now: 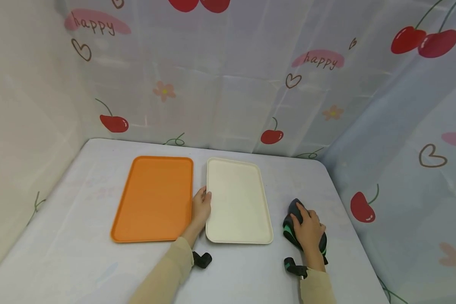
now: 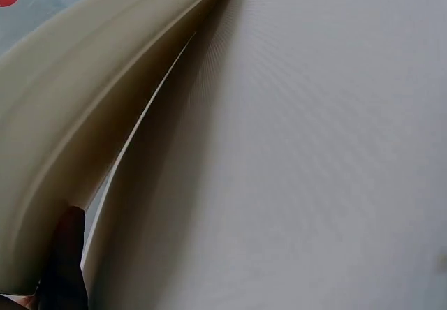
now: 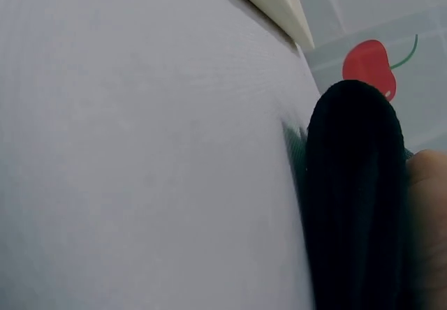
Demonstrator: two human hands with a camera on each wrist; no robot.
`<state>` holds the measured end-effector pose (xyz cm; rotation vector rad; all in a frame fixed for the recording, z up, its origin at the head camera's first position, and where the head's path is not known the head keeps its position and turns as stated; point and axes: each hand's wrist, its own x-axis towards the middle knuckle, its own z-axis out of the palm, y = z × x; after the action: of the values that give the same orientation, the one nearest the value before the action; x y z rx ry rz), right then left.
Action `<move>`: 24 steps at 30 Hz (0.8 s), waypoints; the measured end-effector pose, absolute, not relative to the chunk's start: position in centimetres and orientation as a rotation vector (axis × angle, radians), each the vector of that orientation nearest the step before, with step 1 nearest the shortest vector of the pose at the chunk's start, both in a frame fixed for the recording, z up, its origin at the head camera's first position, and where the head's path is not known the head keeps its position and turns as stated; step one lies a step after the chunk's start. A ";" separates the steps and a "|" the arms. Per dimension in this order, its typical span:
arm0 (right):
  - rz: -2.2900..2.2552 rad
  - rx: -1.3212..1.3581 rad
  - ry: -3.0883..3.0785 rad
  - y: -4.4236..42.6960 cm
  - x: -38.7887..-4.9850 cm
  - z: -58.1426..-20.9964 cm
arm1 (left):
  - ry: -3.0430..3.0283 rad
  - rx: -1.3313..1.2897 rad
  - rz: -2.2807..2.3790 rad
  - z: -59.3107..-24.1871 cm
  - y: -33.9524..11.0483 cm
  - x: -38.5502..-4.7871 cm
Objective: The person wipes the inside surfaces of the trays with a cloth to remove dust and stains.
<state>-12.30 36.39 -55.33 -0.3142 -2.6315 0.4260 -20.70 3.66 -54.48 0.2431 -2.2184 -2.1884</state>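
My left hand [image 1: 200, 209] grips the left edge of a cream rectangular tray [image 1: 238, 202], its thumb at the rim. Close up in the left wrist view, the tray's curved side [image 2: 91, 86] stands over the white surface, and a dark fingertip [image 2: 68, 244] shows against it. Over on the right, my right hand [image 1: 309, 230] holds a dark folded cloth item with green stripes [image 1: 294, 207], thumb on its left side. The right wrist view shows the cloth's rounded, fuzzy fold [image 3: 356, 198] upright beside my fingers [image 3: 429, 219]. Its exact kind is unclear.
An orange rectangular tray [image 1: 156, 198] lies just left of the cream one. Both are on a white-covered table [image 1: 247, 270]. Curtains printed with cherries [image 1: 220, 84] hang behind and at the sides. A black wrist device [image 1: 202, 259] sits at each sleeve.
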 end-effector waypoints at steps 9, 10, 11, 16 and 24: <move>0.531 -0.104 -2.408 36.4 -12.1 -54.8 | -2.084 0.188 -2.317 -54.3 3.2 -20.0; 0.557 -0.085 -2.382 36.4 -12.1 -54.6 | -2.090 0.171 -2.309 -53.8 3.0 -19.7; 0.581 -0.068 -2.357 36.4 -12.1 -54.3 | -2.091 0.158 -2.309 -53.1 2.9 -19.4; 0.723 -0.037 -2.240 35.9 -11.6 -52.1 | -2.091 0.098 -2.287 -50.1 2.0 -17.8; 1.039 -0.081 -2.112 33.0 -11.0 -46.1 | -2.032 -0.025 -2.290 -50.4 1.4 -17.2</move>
<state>-11.04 32.96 -46.14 -0.0807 -2.1125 1.0391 -17.19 1.36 -50.45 -0.0249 -2.0321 -2.2897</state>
